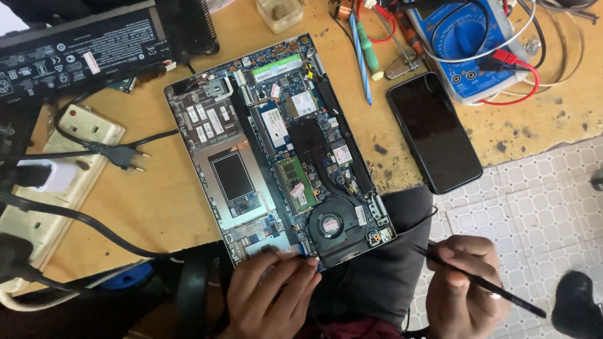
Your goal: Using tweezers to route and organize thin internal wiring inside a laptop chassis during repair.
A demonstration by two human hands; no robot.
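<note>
- On the tan wooden worktop (157, 207) lies an opened silver laptop chassis with its bottom cover off (276, 150), the blue circuit board, green memory stick and round black cooling fan (331, 224) all exposed.
- At the near edge, the left hand (267, 295) rests with fingers loosely curled, fingertips pressing on the chassis corner beside the fan; it grips nothing.
- Off the worktop, above the lap, the right hand (461, 285) pinches a thin black pointed tool (477, 282), held like a pen and well apart from the board.
- Judging by this, the opening up is done: cover off, and a long black battery pack (75, 47) lies apart at the far left. Work on the board itself looks still ahead.
- Near the laptop sit a black smartphone (433, 132), a blue multimeter with red leads (468, 44) and a cream power strip (56, 182).
</note>
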